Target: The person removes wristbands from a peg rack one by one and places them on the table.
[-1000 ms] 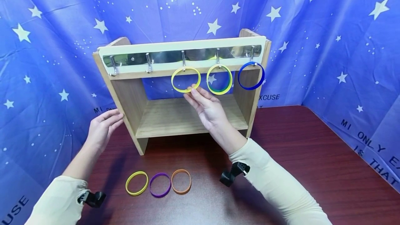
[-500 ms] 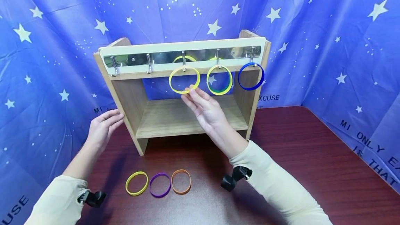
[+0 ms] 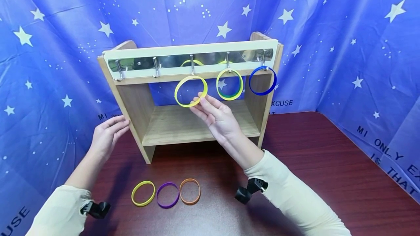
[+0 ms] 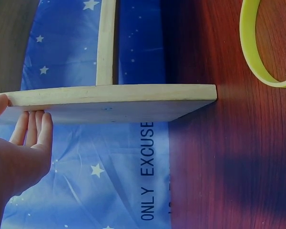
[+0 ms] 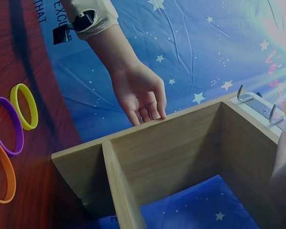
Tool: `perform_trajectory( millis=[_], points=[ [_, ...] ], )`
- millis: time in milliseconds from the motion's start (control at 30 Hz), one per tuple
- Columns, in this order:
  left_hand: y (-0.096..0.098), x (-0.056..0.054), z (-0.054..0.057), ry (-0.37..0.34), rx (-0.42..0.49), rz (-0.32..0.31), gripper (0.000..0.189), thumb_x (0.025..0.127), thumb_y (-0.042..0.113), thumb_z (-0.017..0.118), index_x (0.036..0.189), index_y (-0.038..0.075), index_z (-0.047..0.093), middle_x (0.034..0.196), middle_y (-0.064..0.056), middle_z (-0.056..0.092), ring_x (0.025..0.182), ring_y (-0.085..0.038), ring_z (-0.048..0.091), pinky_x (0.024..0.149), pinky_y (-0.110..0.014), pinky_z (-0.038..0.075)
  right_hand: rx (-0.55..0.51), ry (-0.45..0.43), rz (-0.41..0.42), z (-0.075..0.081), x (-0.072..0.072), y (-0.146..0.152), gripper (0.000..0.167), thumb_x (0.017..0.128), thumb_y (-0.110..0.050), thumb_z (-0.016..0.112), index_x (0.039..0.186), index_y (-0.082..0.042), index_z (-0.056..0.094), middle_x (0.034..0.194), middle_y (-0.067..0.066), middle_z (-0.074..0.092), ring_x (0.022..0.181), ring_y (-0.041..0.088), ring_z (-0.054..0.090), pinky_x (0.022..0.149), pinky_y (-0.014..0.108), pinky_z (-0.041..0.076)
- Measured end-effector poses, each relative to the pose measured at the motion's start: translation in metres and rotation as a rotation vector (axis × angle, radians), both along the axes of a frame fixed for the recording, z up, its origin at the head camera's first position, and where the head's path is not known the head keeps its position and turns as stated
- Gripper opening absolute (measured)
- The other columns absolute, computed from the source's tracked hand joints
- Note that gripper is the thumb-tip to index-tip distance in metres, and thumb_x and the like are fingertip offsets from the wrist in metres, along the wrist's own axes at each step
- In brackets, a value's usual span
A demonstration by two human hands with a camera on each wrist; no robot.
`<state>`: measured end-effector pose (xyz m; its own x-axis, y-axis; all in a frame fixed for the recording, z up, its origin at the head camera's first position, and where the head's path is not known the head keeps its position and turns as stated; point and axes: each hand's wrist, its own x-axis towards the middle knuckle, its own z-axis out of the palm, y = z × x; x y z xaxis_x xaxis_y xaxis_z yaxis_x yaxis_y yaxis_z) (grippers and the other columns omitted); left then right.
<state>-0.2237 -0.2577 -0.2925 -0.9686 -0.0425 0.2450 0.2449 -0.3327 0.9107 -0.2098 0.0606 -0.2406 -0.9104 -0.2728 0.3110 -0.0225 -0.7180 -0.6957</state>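
Curtain [image 3: 147, 14] behind, relaxed left hand [image 3: 105, 136] touches shelf edge [image 3: 137, 137]; right [image 3: 220, 117] pinches seemingly unhooked band [image 3: 176, 92].

Blue fabric [image 3: 187, 23] printed with white stars hangs around a glossy red-brown table [image 3: 318, 156].

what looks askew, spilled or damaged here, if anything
Nothing stands out: the wooden rack stands upright, the blue band hangs on its hook, the yellow band below the middle hook shows no break, and I see no spill on the table.
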Motion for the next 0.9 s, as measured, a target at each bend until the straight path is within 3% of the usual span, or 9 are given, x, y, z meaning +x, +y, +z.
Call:
perform_trajectory(
  millis=[667,900],
  points=[
    [0.001,0.0,0.0,0.005,0.015,-0.002,0.03,0.09,-0.011,0.052,0.086,0.011,0.072,0.086,0.003,0.07,0.082,-0.005,0.069,0.078,-0.017,0.059,0.095,-0.014,-0.01,-0.016,0.0,0.007,0.036,0.099,0.004,0.04,0.089,-0.012,0.07,0.085,0.0,0.072,0.085,0.01,0.07,0.086,0.022,0.059],
    [0.0,-0.001,-0.001,0.005,0.013,0.0,0.031,0.09,-0.011,0.052,0.086,0.012,0.072,0.086,0.003,0.07,0.082,-0.005,0.069,0.078,-0.017,0.059,0.149,-0.043,-0.032,-0.024,0.0,0.012,0.025,0.098,0.003,0.044,0.097,-0.008,0.067,0.085,0.0,0.071,0.084,0.01,0.069,0.087,0.023,0.059]
  ],
)
